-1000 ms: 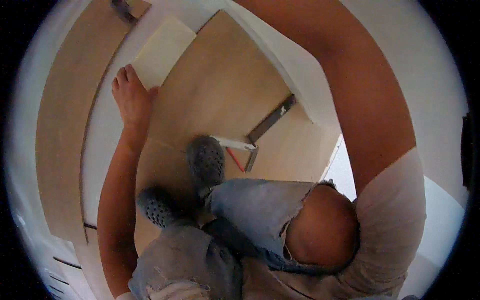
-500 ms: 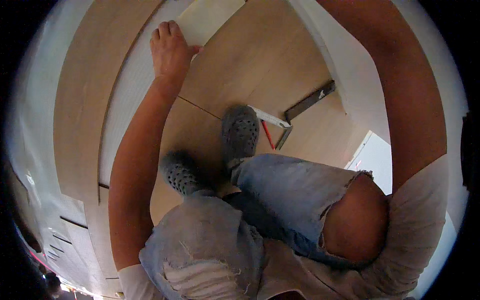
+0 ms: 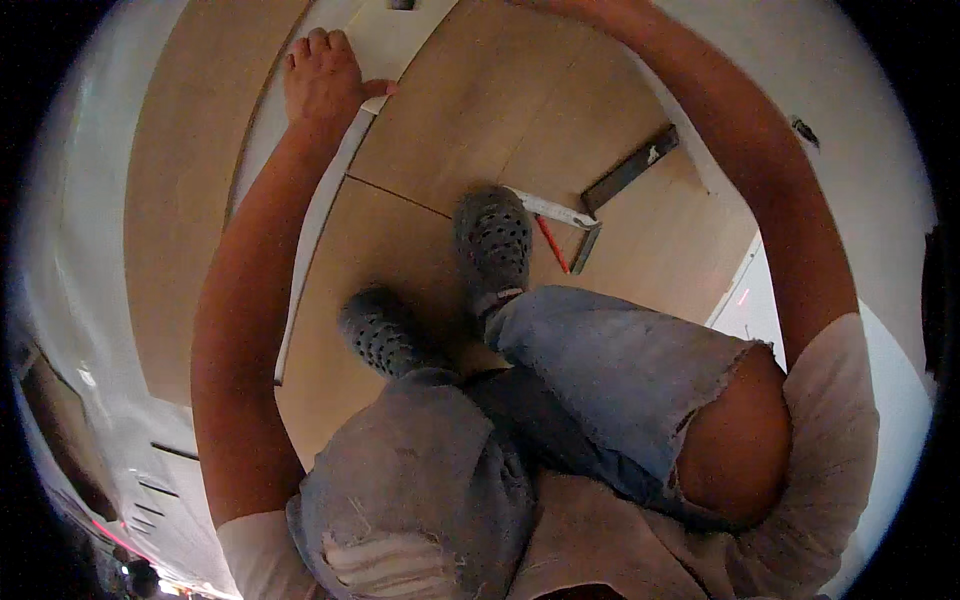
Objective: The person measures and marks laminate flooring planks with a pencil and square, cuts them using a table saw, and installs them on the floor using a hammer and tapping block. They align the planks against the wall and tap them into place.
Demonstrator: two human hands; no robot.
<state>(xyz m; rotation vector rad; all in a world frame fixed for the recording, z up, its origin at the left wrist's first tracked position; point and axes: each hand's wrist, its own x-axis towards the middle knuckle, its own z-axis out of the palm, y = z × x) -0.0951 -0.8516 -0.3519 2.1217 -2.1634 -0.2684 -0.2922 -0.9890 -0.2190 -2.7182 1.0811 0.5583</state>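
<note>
Along the far edge of the floor, a pale plank (image 3: pixel 330 180) is pressed flat by the left hand (image 3: pixel 322 75), fingers together. Wooden boards (image 3: pixel 520 130) are already laid; this plank is judged not yet seated. The right hand is cut off from view, its fingers untellable.

Floor boards (image 3: pixel 560 120): light tan wood grain, w/ a pale cream plank (image 3: pixel 385 35) under the left hand (image 3: pixel 322 80). Shoes (image 3: pixel 492 240): dark grey, dotted w/ holes; jeans (image 3: pixel 610 370): faded blue, frayed white at rips. Pencil (image 3: pixel 551 243): red; square (image 3: pixel 600 210): dark grey blade, white handle.
</note>
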